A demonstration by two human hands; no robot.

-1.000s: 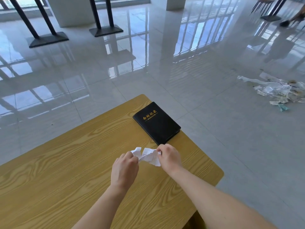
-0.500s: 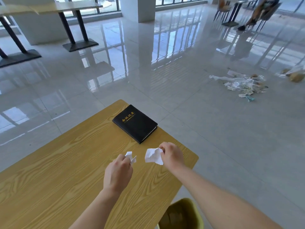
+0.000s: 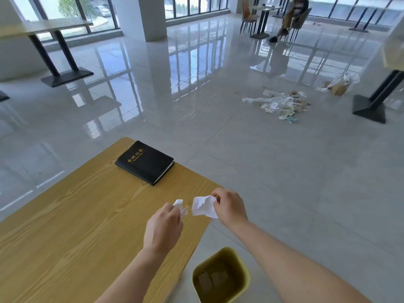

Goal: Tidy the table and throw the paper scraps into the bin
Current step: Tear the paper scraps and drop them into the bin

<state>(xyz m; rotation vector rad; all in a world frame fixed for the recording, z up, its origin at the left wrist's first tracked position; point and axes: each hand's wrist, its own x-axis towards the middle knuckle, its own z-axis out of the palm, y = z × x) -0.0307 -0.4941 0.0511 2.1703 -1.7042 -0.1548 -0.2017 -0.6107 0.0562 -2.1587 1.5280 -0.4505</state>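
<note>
We are seeing the table (image 3: 65, 226) only in part: its left and near sides are running off the frame at nine and six o'clock. Both forearms are leaving the picture at the bottom edge. The left hand (image 3: 162, 229) is hiding most of its scrap (image 3: 181, 207), and the right hand (image 3: 229, 207) is covering one edge of the bigger scrap (image 3: 203, 206). The bin (image 3: 220, 275) is being cropped at six o'clock, and its contents are looking too dim to identify. The notebook (image 3: 145, 161) is showing gold lettering too small for us to read. The litter (image 3: 282, 104) at two o'clock is blurring into a heap.
</note>
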